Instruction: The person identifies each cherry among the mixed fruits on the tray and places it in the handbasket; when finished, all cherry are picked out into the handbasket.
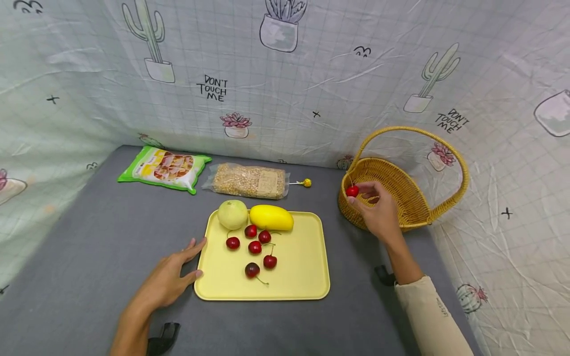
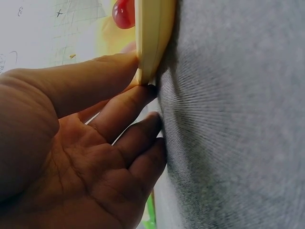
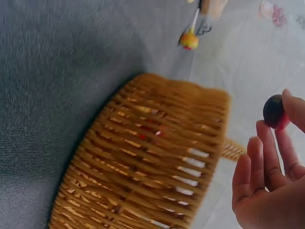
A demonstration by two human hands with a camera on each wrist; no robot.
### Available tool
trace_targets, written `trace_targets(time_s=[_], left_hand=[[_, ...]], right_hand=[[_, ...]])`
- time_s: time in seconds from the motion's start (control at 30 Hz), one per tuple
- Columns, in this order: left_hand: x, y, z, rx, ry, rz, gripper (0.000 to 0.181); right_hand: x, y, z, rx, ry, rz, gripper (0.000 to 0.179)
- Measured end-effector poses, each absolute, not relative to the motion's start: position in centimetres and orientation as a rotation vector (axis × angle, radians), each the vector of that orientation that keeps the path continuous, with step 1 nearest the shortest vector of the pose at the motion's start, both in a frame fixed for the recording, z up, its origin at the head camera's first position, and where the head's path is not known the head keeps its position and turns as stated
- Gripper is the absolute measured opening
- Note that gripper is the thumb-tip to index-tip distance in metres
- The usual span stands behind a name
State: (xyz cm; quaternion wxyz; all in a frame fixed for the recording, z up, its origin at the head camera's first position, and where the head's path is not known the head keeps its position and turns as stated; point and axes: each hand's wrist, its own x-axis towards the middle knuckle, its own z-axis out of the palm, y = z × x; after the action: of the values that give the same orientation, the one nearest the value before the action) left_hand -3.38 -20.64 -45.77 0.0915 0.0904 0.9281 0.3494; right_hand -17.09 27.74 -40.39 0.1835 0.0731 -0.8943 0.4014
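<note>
My right hand [image 1: 377,210] pinches a red cherry [image 1: 352,191] between thumb and fingertips, over the left rim of a wicker basket [image 1: 416,198]. In the right wrist view the held cherry [image 3: 273,112] looks dark, and the hand is above the basket's woven side [image 3: 133,162]. My left hand [image 1: 166,277] touches the left edge of a yellow tray [image 1: 298,282], fingers fairly straight. The left wrist view puts the thumb [image 2: 95,83] against the tray rim [image 2: 151,43]. On the tray lie several cherries [image 1: 255,247], a pale green round fruit [image 1: 232,214] and a yellow mango-like fruit [image 1: 271,218].
Behind the tray lie a green-and-white food bag [image 1: 165,168], a clear pack of grains or beans [image 1: 249,180] and a yellow lollipop [image 1: 306,183]. The basket's tall handle [image 1: 463,173] arches up at the right. Something red [image 3: 150,133] shows through its weave. Printed cloth [image 1: 311,99] hangs behind.
</note>
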Motion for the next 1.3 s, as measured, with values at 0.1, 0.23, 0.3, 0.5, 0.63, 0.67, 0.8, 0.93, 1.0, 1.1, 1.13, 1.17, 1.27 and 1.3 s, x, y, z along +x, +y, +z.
trace_targets(time_s=[0.1,0.23,0.3,0.5,0.63,0.67,0.8,0.93,1.0,1.1,1.13,1.17,1.27,1.3], left_hand=[[-3.4,-20.7,-45.9,0.273,2.763,1.041,0.077],[-3.4,-20.7,-45.9,0.279,2.767,1.043,0.077],[-3.4,-20.7,-45.9,0.279,2.769,1.041,0.077],[-3.4,-20.6,-45.7,0.271,2.768,1.033,0.078],[-3.4,-20.5,-45.7,0.266,2.763,1.036,0.078],[-3.4,-20.5,-45.7,0.267,2.764,1.04,0.077],[-3.3,-20.6,-45.7,0.28,2.767,1.055,0.077],[-3.3,-20.7,-45.7,0.295,2.763,1.065,0.076],[-3.3,-20.7,-45.7,0.294,2.757,1.074,0.076],[-3.4,-20.7,-45.6,0.289,2.755,1.078,0.077],[-3.4,-20.7,-45.6,0.288,2.755,1.077,0.077],[-3.4,-20.7,-45.6,0.287,2.757,1.073,0.077],[-3.4,-20.7,-45.5,0.282,2.758,1.06,0.077],[-3.4,-20.7,-45.5,0.279,2.755,1.06,0.077]], right_hand=[[-18.0,28.3,-40.7,0.148,-2.52,1.162,0.038],[-19.2,29.0,-41.0,0.079,-2.524,1.188,0.038],[-19.8,29.3,-41.3,0.05,-2.529,1.198,0.039],[-21.7,30.2,-41.8,-0.036,-2.546,1.234,0.039],[-22.8,30.5,-41.9,-0.123,-2.56,1.264,0.036],[-23.1,30.6,-42.0,-0.143,-2.563,1.272,0.036],[-24.0,30.9,-42.3,-0.211,-2.585,1.293,0.037],[-24.9,31.2,-42.8,-0.253,-2.621,1.284,0.038],[-25.3,31.3,-43.0,-0.265,-2.641,1.271,0.038],[-25.6,31.4,-43.0,-0.28,-2.681,1.226,0.037],[-25.7,31.4,-43.0,-0.287,-2.695,1.215,0.036],[-25.8,31.4,-43.1,-0.297,-2.716,1.2,0.036],[-25.8,31.5,-43.1,-0.318,-2.775,1.161,0.036],[-25.8,31.5,-43.1,-0.319,-2.79,1.15,0.037]])
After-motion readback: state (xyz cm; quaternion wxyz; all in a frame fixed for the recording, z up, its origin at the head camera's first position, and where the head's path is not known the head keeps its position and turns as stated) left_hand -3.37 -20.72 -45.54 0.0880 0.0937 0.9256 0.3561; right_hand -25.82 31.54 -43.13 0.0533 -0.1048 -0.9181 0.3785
